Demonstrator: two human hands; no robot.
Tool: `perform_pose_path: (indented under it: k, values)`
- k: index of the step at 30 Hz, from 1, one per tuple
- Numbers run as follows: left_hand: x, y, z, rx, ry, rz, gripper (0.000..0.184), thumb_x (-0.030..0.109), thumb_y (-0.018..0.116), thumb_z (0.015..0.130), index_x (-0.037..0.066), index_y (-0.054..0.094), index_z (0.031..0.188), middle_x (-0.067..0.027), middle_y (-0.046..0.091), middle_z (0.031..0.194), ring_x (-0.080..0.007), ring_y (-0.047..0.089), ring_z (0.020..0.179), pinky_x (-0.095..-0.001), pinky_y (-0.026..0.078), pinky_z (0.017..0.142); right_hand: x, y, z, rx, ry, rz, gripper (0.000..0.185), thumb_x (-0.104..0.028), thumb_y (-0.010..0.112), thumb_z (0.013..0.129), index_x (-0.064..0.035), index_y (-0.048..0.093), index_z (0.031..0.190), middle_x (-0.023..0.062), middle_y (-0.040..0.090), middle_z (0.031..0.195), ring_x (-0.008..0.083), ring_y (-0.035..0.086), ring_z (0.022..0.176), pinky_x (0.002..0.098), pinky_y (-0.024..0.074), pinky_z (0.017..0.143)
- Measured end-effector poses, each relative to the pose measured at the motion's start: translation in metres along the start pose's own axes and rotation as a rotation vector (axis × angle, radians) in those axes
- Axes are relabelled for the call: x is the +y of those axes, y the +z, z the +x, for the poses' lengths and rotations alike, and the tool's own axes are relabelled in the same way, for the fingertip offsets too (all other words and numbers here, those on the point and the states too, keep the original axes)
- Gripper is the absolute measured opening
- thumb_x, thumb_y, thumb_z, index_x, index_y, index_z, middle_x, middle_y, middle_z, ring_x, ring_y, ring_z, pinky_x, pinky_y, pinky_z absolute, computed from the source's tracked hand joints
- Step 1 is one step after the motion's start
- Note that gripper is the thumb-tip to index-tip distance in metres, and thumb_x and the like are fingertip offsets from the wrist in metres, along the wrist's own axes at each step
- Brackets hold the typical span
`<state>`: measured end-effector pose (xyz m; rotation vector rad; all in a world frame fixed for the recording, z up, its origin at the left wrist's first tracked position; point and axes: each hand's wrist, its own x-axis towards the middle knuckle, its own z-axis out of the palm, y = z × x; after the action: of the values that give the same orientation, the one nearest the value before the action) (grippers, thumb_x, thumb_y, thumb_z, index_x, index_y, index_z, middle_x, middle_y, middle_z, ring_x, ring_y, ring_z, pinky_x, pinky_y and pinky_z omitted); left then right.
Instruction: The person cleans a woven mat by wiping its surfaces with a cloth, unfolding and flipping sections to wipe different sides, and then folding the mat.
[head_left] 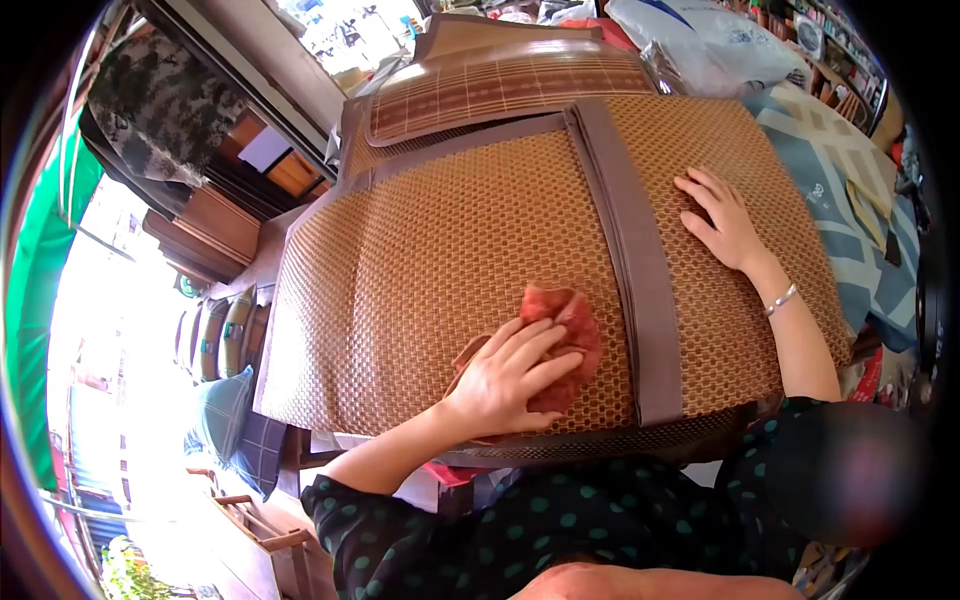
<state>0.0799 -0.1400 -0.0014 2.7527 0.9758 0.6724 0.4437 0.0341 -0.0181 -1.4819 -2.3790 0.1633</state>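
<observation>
My left hand (510, 382) presses down on a crumpled red cloth (575, 335), its fingers curved over the cloth near the front edge of a woven brown mat (450, 230). A brownish fold of cloth shows at the left of that hand. My right hand (722, 222), with a silver bracelet at the wrist, rests palm down on the right part of the mat, fingers apart and holding nothing. Between the hands runs a grey-brown fabric band (635, 270) across the mat.
Behind the woven mat lies a striped slatted mat (510, 88). A clear plastic bag (705, 45) is at the back right, above blue-and-beige patterned fabric (835, 190). Cushions (222, 330) and a wooden frame (265, 530) stand at the left. A blurred dark patch covers the lower right.
</observation>
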Motion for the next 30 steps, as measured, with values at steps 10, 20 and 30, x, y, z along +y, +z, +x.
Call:
perform_pose_path:
  k: [10, 20, 30]
  values:
    - [-0.253, -0.031, 0.084, 0.202, -0.807, 0.076, 0.07, 0.05, 0.072, 0.078, 0.013, 0.055, 0.136, -0.019, 0.06, 0.131, -0.0356, 0.059, 0.121, -0.0471, 0.048, 0.101, 0.004, 0.011, 0.002, 0.081, 0.125, 0.028, 0.06, -0.054, 0.047, 0.097, -0.02, 0.046, 0.146, 0.0104, 0.035, 0.157, 0.0284, 0.021, 0.15, 0.0494, 0.01, 0.122]
    - [-0.029, 0.009, 0.055, 0.084, 0.127, -0.227, 0.06, 0.026, 0.081, 0.064, 0.01, 0.06, 0.118, -0.0148, 0.056, 0.122, -0.0343, 0.058, 0.11, -0.0471, 0.05, 0.093, 0.009, 0.012, 0.007, 0.098, 0.087, 0.071, 0.059, -0.054, 0.049, 0.096, -0.0213, 0.048, 0.146, 0.0102, 0.035, 0.157, 0.0287, 0.022, 0.149, 0.0494, 0.0098, 0.122]
    - [-0.233, -0.023, 0.074, 0.093, -0.729, -0.09, 0.063, 0.042, 0.07, 0.082, 0.011, 0.055, 0.135, -0.0225, 0.063, 0.127, -0.0373, 0.061, 0.118, -0.0464, 0.05, 0.099, 0.011, 0.013, 0.002, 0.117, 0.108, 0.076, 0.057, -0.051, 0.052, 0.096, -0.0202, 0.051, 0.143, 0.0106, 0.038, 0.155, 0.0299, 0.024, 0.148, 0.05, 0.0121, 0.121]
